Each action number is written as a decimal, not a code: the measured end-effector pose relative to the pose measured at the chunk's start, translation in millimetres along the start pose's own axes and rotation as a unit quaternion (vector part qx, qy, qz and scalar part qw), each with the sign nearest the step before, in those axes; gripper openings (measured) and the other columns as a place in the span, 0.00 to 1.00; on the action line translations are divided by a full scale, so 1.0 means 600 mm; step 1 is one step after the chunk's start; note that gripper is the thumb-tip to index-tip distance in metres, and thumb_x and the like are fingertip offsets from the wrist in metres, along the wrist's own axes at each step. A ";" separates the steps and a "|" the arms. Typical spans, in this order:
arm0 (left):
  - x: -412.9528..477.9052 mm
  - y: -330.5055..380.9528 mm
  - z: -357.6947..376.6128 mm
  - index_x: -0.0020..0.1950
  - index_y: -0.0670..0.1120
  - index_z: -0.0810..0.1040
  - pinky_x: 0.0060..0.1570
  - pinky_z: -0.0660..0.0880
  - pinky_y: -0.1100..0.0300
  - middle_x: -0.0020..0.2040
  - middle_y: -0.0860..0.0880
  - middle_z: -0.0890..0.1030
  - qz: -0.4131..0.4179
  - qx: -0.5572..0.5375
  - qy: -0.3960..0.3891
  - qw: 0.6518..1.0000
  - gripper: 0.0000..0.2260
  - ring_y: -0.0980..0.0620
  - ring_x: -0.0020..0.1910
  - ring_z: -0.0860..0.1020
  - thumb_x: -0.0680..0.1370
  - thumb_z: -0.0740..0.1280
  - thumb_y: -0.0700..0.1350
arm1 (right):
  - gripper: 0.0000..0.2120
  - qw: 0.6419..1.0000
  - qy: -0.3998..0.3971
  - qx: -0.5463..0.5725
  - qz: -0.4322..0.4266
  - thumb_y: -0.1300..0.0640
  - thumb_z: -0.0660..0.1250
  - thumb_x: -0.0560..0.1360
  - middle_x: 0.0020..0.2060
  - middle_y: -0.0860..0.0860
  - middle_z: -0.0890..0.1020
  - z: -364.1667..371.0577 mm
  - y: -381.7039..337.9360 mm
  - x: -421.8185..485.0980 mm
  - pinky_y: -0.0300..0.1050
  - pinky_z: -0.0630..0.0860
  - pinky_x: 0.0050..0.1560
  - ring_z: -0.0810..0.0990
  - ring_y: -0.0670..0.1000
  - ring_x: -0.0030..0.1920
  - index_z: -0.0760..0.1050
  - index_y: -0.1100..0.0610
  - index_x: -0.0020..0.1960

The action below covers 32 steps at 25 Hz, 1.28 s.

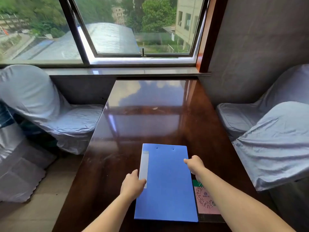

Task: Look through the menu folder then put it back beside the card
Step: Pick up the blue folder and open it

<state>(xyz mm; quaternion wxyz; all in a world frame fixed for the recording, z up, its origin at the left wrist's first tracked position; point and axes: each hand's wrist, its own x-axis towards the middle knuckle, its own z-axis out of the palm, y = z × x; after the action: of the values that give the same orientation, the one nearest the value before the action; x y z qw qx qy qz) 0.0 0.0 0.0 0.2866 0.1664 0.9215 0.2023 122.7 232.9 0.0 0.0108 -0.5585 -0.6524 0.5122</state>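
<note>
A blue menu folder [167, 183] lies closed and flat on the dark glossy table [150, 124], near the front edge. My left hand [133, 185] grips its left spine edge, thumb on the pale label strip. My right hand [194, 164] holds the folder's right edge, fingers curled under it. A pink and green card [204, 200] with a round code printed on it lies on the table right beside the folder, partly hidden under my right forearm.
Chairs in grey-blue covers stand on both sides: one at the left [50, 108], two at the right [274, 144]. A stone window sill [125, 71] and an open window [142, 30] lie beyond the table's far end.
</note>
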 end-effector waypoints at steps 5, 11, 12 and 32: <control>0.004 0.005 0.011 0.59 0.41 0.75 0.42 0.74 0.56 0.55 0.43 0.81 -0.059 -0.131 -0.030 0.989 0.15 0.44 0.46 0.81 0.74 0.65 0.44 | 0.07 1.000 0.005 -0.004 0.009 0.58 0.65 0.79 0.45 0.58 0.77 0.015 0.004 0.004 0.51 0.73 0.42 0.79 0.57 0.44 0.71 0.62 0.48; 0.020 0.008 0.013 0.33 0.47 0.64 0.34 0.63 0.54 0.33 0.47 0.69 -0.125 -0.293 -0.009 0.948 0.14 0.47 0.33 0.68 0.73 0.67 0.41 | 0.09 0.999 0.016 0.030 0.025 0.59 0.66 0.78 0.44 0.59 0.79 0.013 0.001 0.012 0.49 0.74 0.39 0.81 0.59 0.43 0.72 0.63 0.43; 0.021 0.007 0.011 0.33 0.44 0.68 0.34 0.66 0.54 0.34 0.46 0.73 -0.134 -0.309 -0.009 0.941 0.13 0.46 0.32 0.71 0.75 0.69 0.42 | 0.12 0.998 0.019 0.050 0.029 0.59 0.66 0.79 0.39 0.57 0.77 0.013 0.002 0.015 0.46 0.72 0.35 0.78 0.56 0.37 0.68 0.60 0.39; -0.030 0.002 -0.126 0.58 0.36 0.81 0.47 0.81 0.45 0.53 0.34 0.85 0.038 -0.599 -0.058 0.798 0.10 0.39 0.43 0.84 0.80 0.65 0.39 | 0.14 0.889 -0.254 0.371 -0.087 0.57 0.65 0.81 0.60 0.61 0.84 -0.019 -0.058 -0.120 0.67 0.82 0.51 0.83 0.68 0.58 0.75 0.57 0.66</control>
<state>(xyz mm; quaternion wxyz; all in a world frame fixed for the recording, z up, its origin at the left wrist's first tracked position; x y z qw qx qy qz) -31.1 -27.7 65.9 0.3739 0.0081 0.5910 0.7148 131.7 192.2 69.2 0.0956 -0.3057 -0.4407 0.8386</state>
